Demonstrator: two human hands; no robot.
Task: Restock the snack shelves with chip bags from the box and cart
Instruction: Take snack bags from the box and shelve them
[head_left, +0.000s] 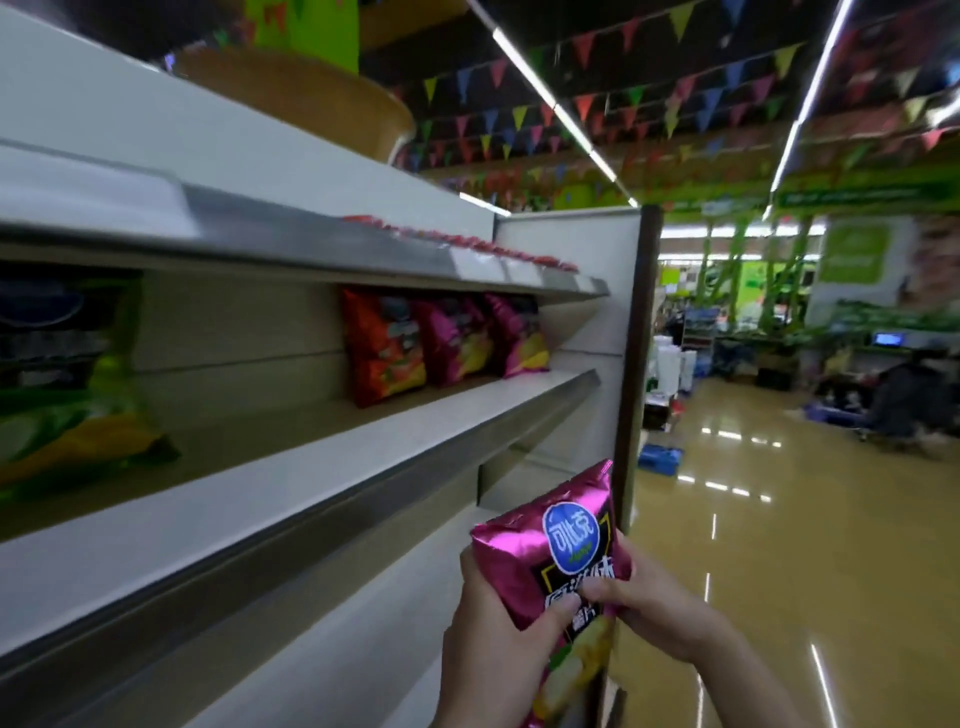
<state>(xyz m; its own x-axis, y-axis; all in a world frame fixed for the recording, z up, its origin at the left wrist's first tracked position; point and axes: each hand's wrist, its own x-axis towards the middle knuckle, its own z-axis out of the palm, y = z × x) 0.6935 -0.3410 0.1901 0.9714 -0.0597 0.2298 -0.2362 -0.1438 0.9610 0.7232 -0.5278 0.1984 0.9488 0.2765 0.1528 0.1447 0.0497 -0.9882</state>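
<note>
Beside the shelf (332, 499), a pink chip bag (558, 551) stands upright between both hands: left hand (498, 649) clasps its left edge, right hand (660, 608) pinches its front.

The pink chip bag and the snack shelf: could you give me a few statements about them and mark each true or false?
1. Both hands grip the pink chip bag. True: the left hand and right hand hold it.
2. The held bag already stands on the shelf. False: it is in front of the shelving, below that shelf.
3. Two pink bags stand right of an orange bag. True.
4. The green bag touches the orange bag. False: bare shelf lies between them.
</note>
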